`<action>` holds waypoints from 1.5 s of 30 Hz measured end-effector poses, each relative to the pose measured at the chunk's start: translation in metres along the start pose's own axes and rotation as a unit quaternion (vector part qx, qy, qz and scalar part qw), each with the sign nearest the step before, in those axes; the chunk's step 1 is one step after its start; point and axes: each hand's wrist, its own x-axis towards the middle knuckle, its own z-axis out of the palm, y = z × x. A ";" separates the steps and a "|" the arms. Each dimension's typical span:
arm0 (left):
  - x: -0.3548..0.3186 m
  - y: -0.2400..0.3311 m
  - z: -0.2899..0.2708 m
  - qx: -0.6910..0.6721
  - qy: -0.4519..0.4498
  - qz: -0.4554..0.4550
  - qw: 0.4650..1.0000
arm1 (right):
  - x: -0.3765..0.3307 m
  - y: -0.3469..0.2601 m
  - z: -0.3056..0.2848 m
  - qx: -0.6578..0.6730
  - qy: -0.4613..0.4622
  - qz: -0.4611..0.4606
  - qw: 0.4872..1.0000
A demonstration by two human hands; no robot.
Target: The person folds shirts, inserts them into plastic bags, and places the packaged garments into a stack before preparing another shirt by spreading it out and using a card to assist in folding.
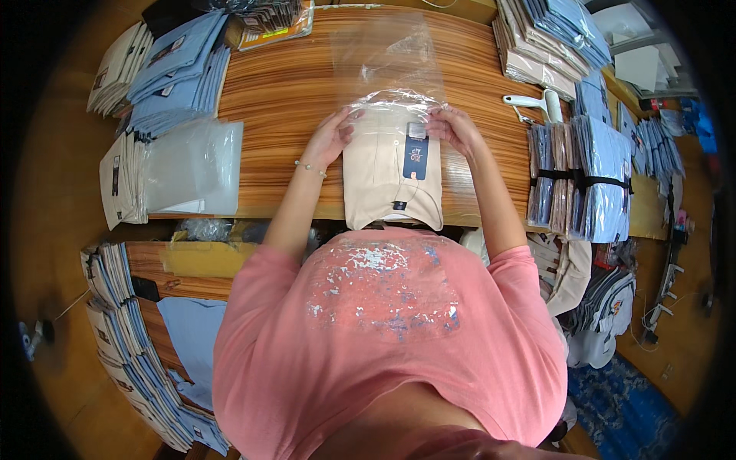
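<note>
Wood-grained worktop (284, 100) runs beneath a folded beige shirt (372, 172) at its near edge, the far end covered by a clear plastic bag (387, 61). My left grip (331, 138) and right grip (458, 130) pinch the bag's opposite edges.

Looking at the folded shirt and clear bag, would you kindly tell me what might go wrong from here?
The crumpled edge of the clear bag lies by the dark blue tag and might snag it. Its thin film could tear near the left hand or right hand. The folded shirt reaches the front edge of the table, so it may crease there.
</note>
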 end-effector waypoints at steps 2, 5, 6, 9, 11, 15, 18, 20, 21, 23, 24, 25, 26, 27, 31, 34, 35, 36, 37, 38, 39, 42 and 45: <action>0.002 0.001 -0.002 0.031 0.019 0.025 0.999 | -0.001 -0.006 -0.003 -0.062 0.021 -0.008 0.998; 0.020 0.010 0.001 0.327 0.121 0.120 0.930 | 0.015 -0.009 -0.005 -0.169 0.058 -0.058 0.982; 0.031 0.011 -0.005 0.347 0.148 0.162 0.912 | 0.029 -0.011 -0.003 -0.209 0.064 -0.082 0.972; 0.064 0.011 -0.015 0.418 0.151 0.286 0.849 | 0.080 0.003 -0.009 -0.188 0.063 -0.160 0.967; 0.065 0.005 -0.004 0.550 0.215 0.238 0.771 | 0.082 0.007 -0.028 -0.277 0.086 -0.091 0.953; 0.062 0.009 -0.036 0.373 0.078 0.202 0.902 | 0.077 -0.014 -0.034 -0.243 0.019 0.071 0.967; 0.057 0.024 -0.019 0.396 0.028 0.042 0.917 | 0.076 -0.021 -0.047 -0.253 0.034 0.082 0.963; 0.056 0.027 -0.019 0.410 0.005 0.020 0.912 | 0.075 -0.028 -0.048 -0.322 0.010 0.089 0.942; 0.057 0.027 -0.018 0.419 0.000 0.006 0.908 | 0.075 -0.031 -0.051 -0.356 0.000 0.091 0.930; 0.058 0.028 -0.017 0.435 -0.001 -0.012 0.901 | 0.070 -0.030 -0.055 -0.336 -0.031 0.121 0.933; 0.056 0.026 -0.017 0.440 0.004 -0.018 0.898 | 0.066 -0.028 -0.058 -0.327 -0.046 0.139 0.934; 0.054 0.025 -0.018 0.445 0.009 -0.023 0.895 | 0.064 -0.025 -0.060 -0.308 -0.068 0.155 0.936; 0.050 0.024 -0.019 0.456 0.004 -0.037 0.889 | 0.062 -0.021 -0.062 -0.288 -0.090 0.172 0.938; 0.046 0.025 -0.021 0.467 -0.001 -0.050 0.883 | 0.059 -0.019 -0.062 -0.268 -0.113 0.187 0.938; 0.024 0.021 -0.027 0.479 -0.038 -0.105 0.871 | 0.031 -0.001 -0.058 -0.237 -0.144 0.192 0.941; -0.005 0.004 -0.031 0.452 -0.056 -0.111 0.883 | -0.004 0.018 -0.052 -0.273 -0.119 0.170 0.939; -0.016 -0.003 -0.033 0.443 -0.048 -0.117 0.888 | -0.013 0.027 -0.051 -0.284 -0.112 0.166 0.938; -0.025 -0.011 -0.034 0.437 -0.047 -0.124 0.889 | -0.023 0.041 -0.057 -0.265 -0.106 0.177 0.942; -0.036 -0.019 -0.036 0.431 -0.043 -0.131 0.892 | -0.035 0.056 -0.059 -0.271 -0.105 0.145 0.946; -0.047 -0.029 -0.038 0.438 -0.044 -0.140 0.887 | -0.049 0.070 -0.060 -0.276 -0.102 0.113 0.949; -0.060 -0.038 -0.041 0.444 -0.041 -0.145 0.883 | -0.062 0.079 -0.058 -0.283 -0.104 0.079 0.950; -0.094 -0.064 -0.054 0.403 -0.016 -0.165 0.900 | -0.097 0.092 -0.041 -0.240 -0.070 0.186 0.950; -0.116 -0.088 -0.060 0.364 -0.002 -0.159 0.917 | -0.119 0.122 -0.048 -0.171 -0.051 0.166 0.970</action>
